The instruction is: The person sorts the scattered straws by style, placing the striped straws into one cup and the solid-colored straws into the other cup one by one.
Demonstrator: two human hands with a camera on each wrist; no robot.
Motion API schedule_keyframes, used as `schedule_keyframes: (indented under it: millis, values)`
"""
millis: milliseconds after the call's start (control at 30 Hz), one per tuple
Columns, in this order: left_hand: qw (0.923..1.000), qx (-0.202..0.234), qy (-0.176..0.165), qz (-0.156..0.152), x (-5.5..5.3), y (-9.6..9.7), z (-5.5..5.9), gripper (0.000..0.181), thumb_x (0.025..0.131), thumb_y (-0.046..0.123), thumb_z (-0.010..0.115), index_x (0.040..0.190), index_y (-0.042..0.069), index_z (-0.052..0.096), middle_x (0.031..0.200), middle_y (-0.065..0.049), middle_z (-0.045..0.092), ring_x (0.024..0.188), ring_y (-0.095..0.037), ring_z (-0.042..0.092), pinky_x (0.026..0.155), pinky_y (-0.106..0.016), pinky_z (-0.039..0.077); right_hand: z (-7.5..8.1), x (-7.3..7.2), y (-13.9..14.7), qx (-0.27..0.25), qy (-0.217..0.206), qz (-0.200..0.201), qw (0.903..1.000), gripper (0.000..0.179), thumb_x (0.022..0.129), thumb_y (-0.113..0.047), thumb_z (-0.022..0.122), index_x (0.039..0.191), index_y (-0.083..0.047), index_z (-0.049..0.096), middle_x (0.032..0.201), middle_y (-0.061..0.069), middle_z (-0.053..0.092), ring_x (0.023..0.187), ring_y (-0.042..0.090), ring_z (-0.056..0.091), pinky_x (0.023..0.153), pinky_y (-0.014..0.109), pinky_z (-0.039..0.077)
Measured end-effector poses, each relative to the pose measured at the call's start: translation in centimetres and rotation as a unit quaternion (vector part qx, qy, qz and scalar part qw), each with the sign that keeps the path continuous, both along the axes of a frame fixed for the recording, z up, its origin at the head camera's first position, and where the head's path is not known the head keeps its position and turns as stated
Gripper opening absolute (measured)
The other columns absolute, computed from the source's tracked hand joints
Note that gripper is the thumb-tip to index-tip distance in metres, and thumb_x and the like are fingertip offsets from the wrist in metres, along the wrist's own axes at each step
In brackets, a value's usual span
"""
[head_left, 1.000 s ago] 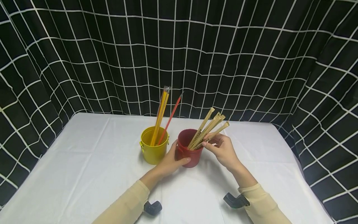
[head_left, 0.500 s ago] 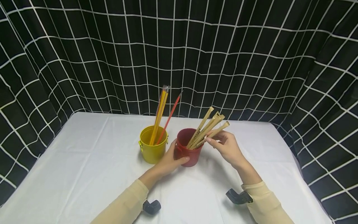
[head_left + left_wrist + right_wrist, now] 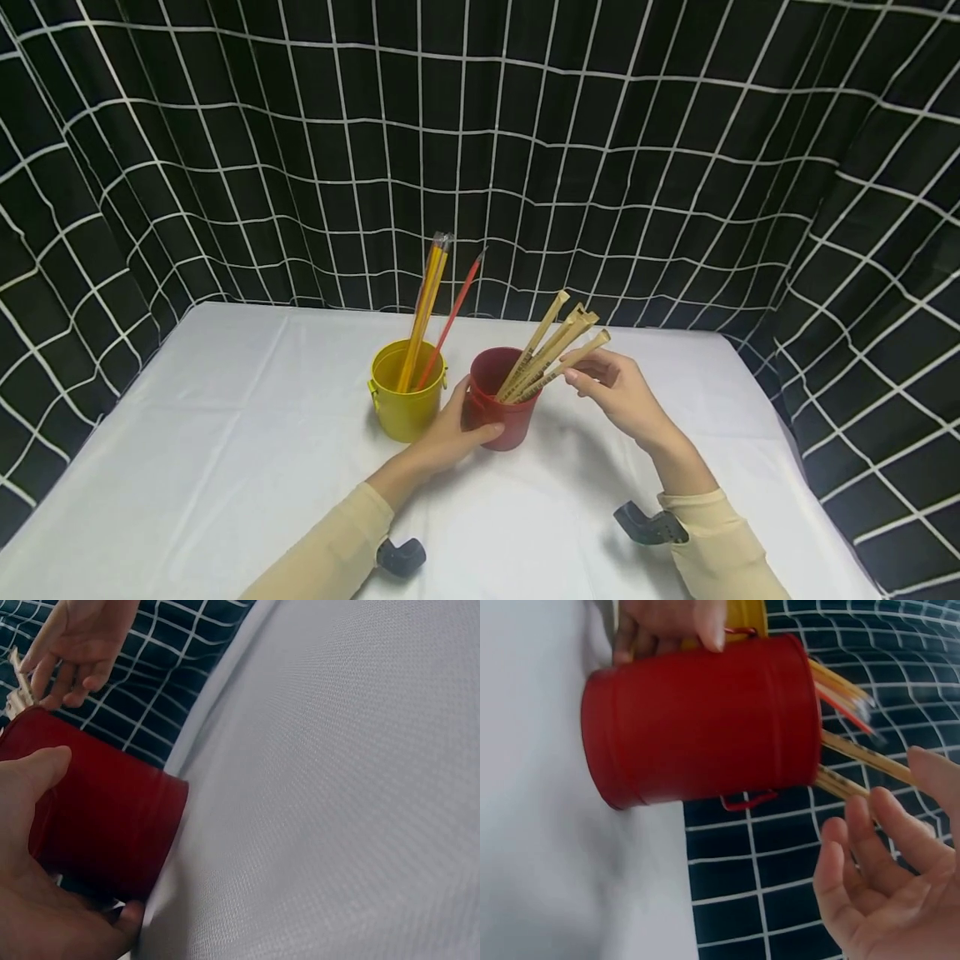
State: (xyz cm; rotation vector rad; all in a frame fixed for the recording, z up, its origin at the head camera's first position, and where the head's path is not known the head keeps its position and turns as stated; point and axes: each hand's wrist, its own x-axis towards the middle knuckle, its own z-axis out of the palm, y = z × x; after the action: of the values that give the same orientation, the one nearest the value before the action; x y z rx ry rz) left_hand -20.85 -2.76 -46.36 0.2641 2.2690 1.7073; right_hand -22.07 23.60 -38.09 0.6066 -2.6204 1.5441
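Note:
My left hand holds a small red bucket upright on the table, thumb across its front and fingers round its left side. Several slim tan sticks, seemingly paper-wrapped and marked with dark print, lean out over the bucket's right rim. My right hand is at the rightmost stick; in the right wrist view its thumb and loosely bent fingers stand apart, with fingertips close to the sticks. Whether they touch cannot be told. The left wrist view shows the left thumb against the bucket's wall.
Left of the red bucket stands a yellow bucket, close to my left hand. It holds several yellow pencils and a red pencil-like stick. A white cloth covers the table. A black curtain with white grid lines hangs behind.
The right hand has drawn back slightly to the right along the rightmost stick, its thumb coming away from it. The left hand and both buckets keep their places.

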Motion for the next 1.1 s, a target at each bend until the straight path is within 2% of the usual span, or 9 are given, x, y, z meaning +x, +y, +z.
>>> schedule_keyframes:
  millis: [300, 500, 800, 933, 1100]
  values:
    - [1.0000, 0.000, 0.001, 0.000, 0.2, 0.0, -0.1, 0.095, 0.092, 0.036, 0.072, 0.163, 0.019, 0.012, 0.167, -0.012, 0.028, 0.156, -0.033, 0.025, 0.126, -0.059, 0.023, 0.6, 0.0, 1.4, 0.036, -0.021, 0.031, 0.9986, 0.034, 0.101, -0.015, 0.060, 0.127, 0.006, 0.061, 0.125, 0.028, 0.067, 0.102, -0.006, 0.065, 0.087, 0.020, 0.056]
    - [1.0000, -0.004, 0.002, 0.002, 0.1, -0.2, -0.2, 0.096, 0.092, 0.036, 0.072, 0.164, 0.020, 0.011, 0.169, -0.009, 0.023, 0.158, -0.032, 0.020, 0.126, -0.060, 0.020, 1.1, 0.1, 1.9, 0.032, -0.027, 0.052, 0.9977, 0.034, 0.100, -0.011, 0.060, 0.129, 0.009, 0.059, 0.126, 0.030, 0.065, 0.104, -0.007, 0.065, 0.093, 0.017, 0.054]
    - [0.9995, -0.005, 0.030, -0.009, -0.2, -0.3, -0.5, 0.097, 0.091, 0.031, 0.074, 0.164, 0.014, 0.012, 0.169, -0.011, 0.023, 0.157, -0.033, 0.022, 0.127, -0.058, 0.021, 1.9, 0.1, 2.4, 0.044, -0.033, 0.049, 0.9972, 0.035, 0.101, -0.012, 0.059, 0.130, 0.009, 0.058, 0.129, 0.028, 0.065, 0.103, -0.006, 0.065, 0.093, 0.015, 0.053]
    - [0.9992, -0.014, 0.032, -0.020, 0.3, -0.6, -0.5, 0.099, 0.091, 0.032, 0.075, 0.164, 0.014, 0.011, 0.169, -0.010, 0.023, 0.157, -0.032, 0.022, 0.127, -0.057, 0.021, 1.6, 0.0, 2.6, 0.047, -0.038, 0.046, 0.9972, 0.035, 0.103, -0.012, 0.055, 0.131, 0.009, 0.057, 0.127, 0.030, 0.065, 0.100, -0.001, 0.067, 0.089, 0.018, 0.055]
    - [0.9976, -0.056, 0.019, -0.037, 1.6, -1.3, -0.1, 0.099, 0.093, 0.042, 0.070, 0.163, 0.010, 0.009, 0.171, -0.012, 0.017, 0.158, -0.034, 0.018, 0.126, -0.059, 0.022, 1.6, 0.0, 3.3, 0.055, -0.034, 0.038, 0.9972, 0.035, 0.105, -0.014, 0.052, 0.132, 0.007, 0.058, 0.128, 0.029, 0.064, 0.099, 0.001, 0.067, 0.088, 0.021, 0.056]
